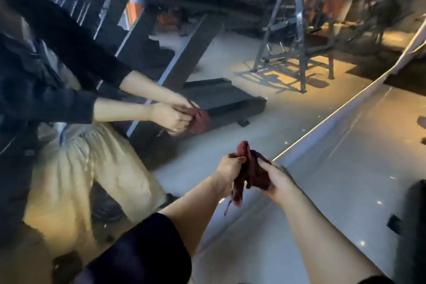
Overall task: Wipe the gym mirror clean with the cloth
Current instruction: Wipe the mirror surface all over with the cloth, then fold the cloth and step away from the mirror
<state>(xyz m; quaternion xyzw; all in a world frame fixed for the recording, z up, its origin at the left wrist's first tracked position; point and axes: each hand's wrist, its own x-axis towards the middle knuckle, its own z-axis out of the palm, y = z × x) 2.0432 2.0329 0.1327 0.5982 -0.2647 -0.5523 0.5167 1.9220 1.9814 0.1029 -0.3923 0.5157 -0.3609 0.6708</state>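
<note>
A dark red cloth (250, 172) is bunched between both my hands in front of the gym mirror (230, 57). My left hand (229, 168) grips its left side with curled fingers. My right hand (277, 181) holds its right side from beneath, fingers curled round it. A loose end with a thread hangs down below the hands. The mirror fills the left and upper part of the view and shows my reflection holding the same cloth. Neither hand touches the glass.
The mirror's lower edge (322, 122) runs diagonally from upper right down to my hands. Pale glossy floor (345, 168) lies right of it. A dark object (412, 226) stands at the right edge. A treadmill and a grey metal rack appear as reflections.
</note>
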